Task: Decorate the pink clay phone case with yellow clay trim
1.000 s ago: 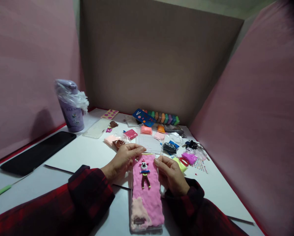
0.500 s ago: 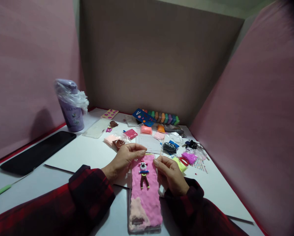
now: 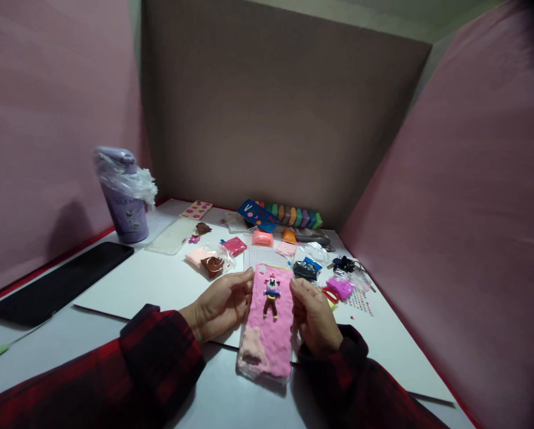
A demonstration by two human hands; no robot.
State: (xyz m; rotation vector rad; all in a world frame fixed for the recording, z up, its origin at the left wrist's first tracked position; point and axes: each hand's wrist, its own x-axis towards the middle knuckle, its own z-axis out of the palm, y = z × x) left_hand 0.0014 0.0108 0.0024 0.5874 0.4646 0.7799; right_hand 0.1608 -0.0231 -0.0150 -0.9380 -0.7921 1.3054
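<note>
A clear phone case (image 3: 279,348) covered in bumpy pink clay, with a peach patch at its lower left, is held up between both hands. On its upper half sits a small clay figure (image 3: 271,298) with a white face, blue arms and brown legs. My left hand (image 3: 222,304) grips the left edge, thumb near the top corner. At the right edge, my right hand (image 3: 316,313) holds the case between thumb and curled fingers.
A wrapped purple bottle (image 3: 126,202) and a black phone-like slab (image 3: 64,283) stand and lie at left. Beyond the hands are clay packets (image 3: 213,266), a blue decorated case (image 3: 258,215), keys (image 3: 345,264), red scissors handles (image 3: 332,294) and a gem sheet (image 3: 360,302).
The case has risen and tilted up slightly, its top now farther forward. My left hand has shifted from the top edge to the left side. The whole view has moved a little.
</note>
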